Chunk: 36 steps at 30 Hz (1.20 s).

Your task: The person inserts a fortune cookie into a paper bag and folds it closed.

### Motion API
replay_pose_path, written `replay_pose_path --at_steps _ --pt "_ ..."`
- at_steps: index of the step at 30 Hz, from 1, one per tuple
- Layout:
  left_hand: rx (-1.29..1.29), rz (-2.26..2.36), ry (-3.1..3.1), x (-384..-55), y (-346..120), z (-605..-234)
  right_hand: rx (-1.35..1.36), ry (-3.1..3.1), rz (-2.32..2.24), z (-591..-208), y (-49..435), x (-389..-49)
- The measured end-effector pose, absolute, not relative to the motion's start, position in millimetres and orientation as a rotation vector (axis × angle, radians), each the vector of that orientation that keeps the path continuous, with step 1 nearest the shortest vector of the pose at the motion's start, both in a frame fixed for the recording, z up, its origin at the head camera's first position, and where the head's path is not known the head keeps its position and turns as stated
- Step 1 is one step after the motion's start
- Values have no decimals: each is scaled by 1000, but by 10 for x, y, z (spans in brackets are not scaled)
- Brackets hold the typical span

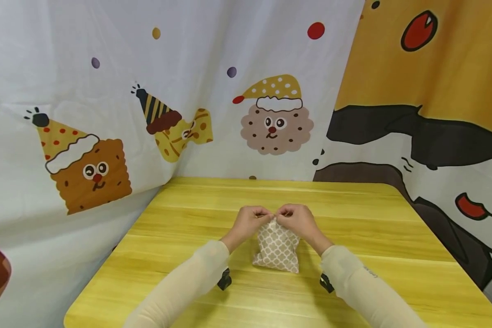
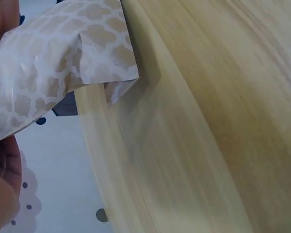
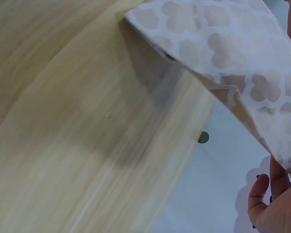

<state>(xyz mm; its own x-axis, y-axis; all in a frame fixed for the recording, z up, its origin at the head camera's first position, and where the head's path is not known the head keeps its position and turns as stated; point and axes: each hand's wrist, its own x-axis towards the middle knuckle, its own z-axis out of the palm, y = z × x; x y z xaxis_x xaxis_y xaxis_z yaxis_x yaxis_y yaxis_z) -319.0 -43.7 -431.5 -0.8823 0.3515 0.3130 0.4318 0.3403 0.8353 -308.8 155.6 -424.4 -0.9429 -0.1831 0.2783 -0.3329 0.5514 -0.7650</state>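
A small paper bag [image 1: 276, 248] with a beige-and-white lattice pattern stands upright between my hands, its top gathered narrow. My left hand [image 1: 249, 224] pinches the gathered top from the left, thumb and forefinger together. From the right, my right hand [image 1: 300, 221] pinches the same top, fingertips almost meeting the left ones. The left wrist view shows the creased side of the bag [image 2: 63, 58] and its folded bottom corner, with part of the left hand [image 2: 4, 187] at the edge. In the right wrist view the bag [image 3: 223, 43] partly covers the right hand [image 3: 279, 206].
Under the bag is a yellow wood-grain table [image 1: 180, 218] with rounded corners. A white curtain [image 1: 197, 54] with cartoon biscuits hangs behind its far edge and along the left. To the right hangs a cloth with an orange, black and white print [image 1: 426, 86].
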Motion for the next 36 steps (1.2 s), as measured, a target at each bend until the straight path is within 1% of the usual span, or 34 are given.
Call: replay_pose_path --at_steps 4,9,13,19,22,27,31,36 --pt "-700 -1589 -2501 -3182 -448 -4338 379 -2623 1273 -4272 1578 -3081" --pt "-683 -1594 -2507 -3190 -513 -4376 372 -2619 1211 -4330 1686 -3073" --pt "-661 -1611 -2530 -3207 -628 -4417 389 -2622 1198 -4375 1873 -3044" --pt "-548 -1661 -2503 -3238 -800 -4418 261 -2633 1232 -4417 2155 -3052" --pt "-560 -1674 -2491 -3233 -771 -4401 321 -2644 1348 -4374 2076 -3070" --pt "-630 -1742 -2510 -3189 -583 -4379 411 -2640 1543 -4326 1824 -3078" --pt "-605 -1768 -2549 -3173 -484 -4378 395 -2609 1556 -4324 1747 -3052" --pt "-575 -1709 -2582 -3167 -459 -4364 401 -2612 1521 -4344 1770 -3032"
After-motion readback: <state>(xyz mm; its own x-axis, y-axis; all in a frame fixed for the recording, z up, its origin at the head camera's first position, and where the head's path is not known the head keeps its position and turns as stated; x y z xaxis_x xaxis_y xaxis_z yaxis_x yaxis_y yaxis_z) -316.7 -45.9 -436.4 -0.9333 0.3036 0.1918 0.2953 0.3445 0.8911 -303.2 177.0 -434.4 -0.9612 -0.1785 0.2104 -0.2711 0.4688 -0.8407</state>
